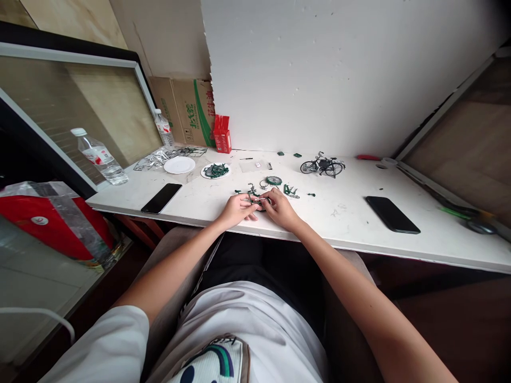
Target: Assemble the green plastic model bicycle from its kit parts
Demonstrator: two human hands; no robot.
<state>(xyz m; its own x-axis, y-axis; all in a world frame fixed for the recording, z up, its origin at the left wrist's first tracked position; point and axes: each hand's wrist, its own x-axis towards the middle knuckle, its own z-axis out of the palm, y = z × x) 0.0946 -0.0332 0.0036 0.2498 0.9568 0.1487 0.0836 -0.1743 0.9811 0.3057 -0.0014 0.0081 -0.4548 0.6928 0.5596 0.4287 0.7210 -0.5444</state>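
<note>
Near the table's front edge, my left hand (pixel 238 208) and my right hand (pixel 280 209) meet with fingertips pinched on a small dark green model part (pixel 257 201). A thin pale sliver (pixel 262 199) shows between the fingertips; what it is I cannot make out. Fingers cover much of the part. Just beyond them lie a small model wheel (pixel 273 181), a green frame-like piece (pixel 290 190) and a tiny dark green piece (pixel 311 194). Farther back on the right stands a black model bicycle (pixel 322 165).
Left on the white table (pixel 319 213) are a plate of green parts (pixel 216 170), a white plate (pixel 179 165), a phone (pixel 162 198) and a water bottle (pixel 99 157). A red box (pixel 222 134) stands behind. Another black phone (pixel 392 214) lies at right.
</note>
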